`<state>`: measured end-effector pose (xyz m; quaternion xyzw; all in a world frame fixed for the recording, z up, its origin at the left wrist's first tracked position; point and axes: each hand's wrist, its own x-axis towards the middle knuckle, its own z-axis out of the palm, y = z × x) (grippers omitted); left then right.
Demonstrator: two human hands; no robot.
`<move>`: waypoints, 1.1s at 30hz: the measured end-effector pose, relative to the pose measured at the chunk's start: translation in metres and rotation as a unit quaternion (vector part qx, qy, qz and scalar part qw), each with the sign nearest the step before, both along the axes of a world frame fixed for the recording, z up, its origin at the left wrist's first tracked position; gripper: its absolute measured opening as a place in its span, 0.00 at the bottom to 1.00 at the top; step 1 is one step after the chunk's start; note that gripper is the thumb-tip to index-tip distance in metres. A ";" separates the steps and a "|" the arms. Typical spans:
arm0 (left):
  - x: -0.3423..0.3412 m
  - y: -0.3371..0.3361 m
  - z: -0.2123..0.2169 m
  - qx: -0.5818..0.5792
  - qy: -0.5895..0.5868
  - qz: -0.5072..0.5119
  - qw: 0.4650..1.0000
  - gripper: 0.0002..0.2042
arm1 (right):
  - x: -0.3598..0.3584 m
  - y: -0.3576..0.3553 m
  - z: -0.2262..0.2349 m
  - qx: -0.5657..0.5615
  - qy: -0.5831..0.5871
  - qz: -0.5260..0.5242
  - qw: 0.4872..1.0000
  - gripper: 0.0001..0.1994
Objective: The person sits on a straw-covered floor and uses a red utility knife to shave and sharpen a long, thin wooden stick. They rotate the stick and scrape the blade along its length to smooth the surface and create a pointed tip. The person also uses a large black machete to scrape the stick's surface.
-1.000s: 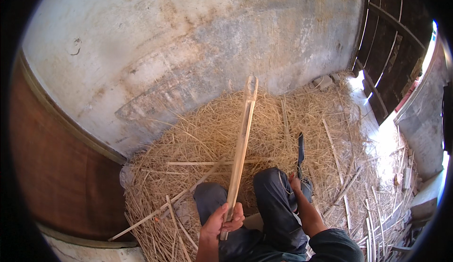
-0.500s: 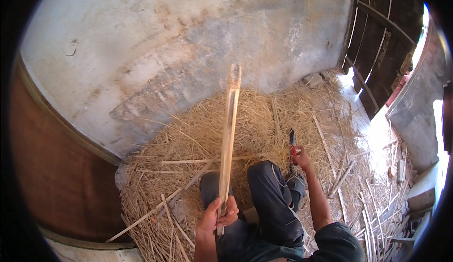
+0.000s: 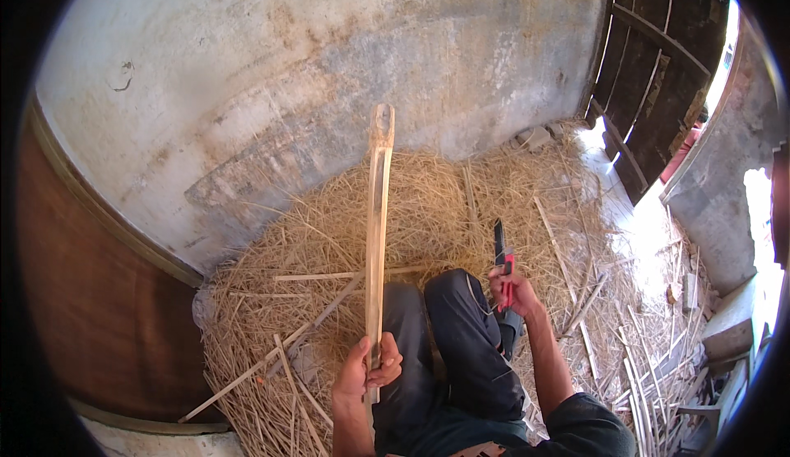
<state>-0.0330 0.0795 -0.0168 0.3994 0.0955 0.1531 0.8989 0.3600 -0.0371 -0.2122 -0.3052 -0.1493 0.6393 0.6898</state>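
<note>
My left hand (image 3: 367,368) grips the near end of a long pale wooden strip (image 3: 378,235), which stands nearly upright and reaches away toward the wall. My right hand (image 3: 512,291) is closed around the red handle of a dark-bladed knife (image 3: 500,261), blade pointing away, just right of my knee. Both knees in dark trousers (image 3: 448,334) lie between the two hands. The knife is apart from the strip.
A heap of dry straw (image 3: 329,251) covers the floor in front of me, with thin split sticks (image 3: 576,284) scattered through it and piled at the right. A stained plaster wall (image 3: 329,70) rises ahead, a dark wooden door (image 3: 650,54) at right, a brown panel (image 3: 74,309) at left.
The strip has swung from leaning right to nearly upright as my view shifted. My right hand with the knife has lifted slightly beside my knee.
</note>
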 end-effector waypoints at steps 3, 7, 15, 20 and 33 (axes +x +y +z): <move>-0.001 -0.002 0.000 -0.002 -0.001 0.001 1.000 0.32 | -0.024 0.001 0.032 0.041 0.002 0.181 0.983 0.21; 0.003 -0.002 0.002 0.001 -0.006 -0.008 1.000 0.31 | -0.008 0.033 0.030 -0.038 -0.084 -0.042 0.995 0.23; 0.004 -0.004 0.004 0.028 -0.011 0.003 1.000 0.32 | 0.027 0.042 0.045 -0.072 -0.153 -0.278 0.946 0.16; 0.029 -0.005 -0.008 0.060 -0.042 0.007 0.997 0.31 | -0.015 0.035 0.088 -0.020 -0.159 -0.155 0.975 0.15; 0.093 -0.026 -0.053 0.334 0.063 0.095 0.936 0.20 | -0.121 0.048 0.235 0.064 -0.516 -0.022 0.854 0.18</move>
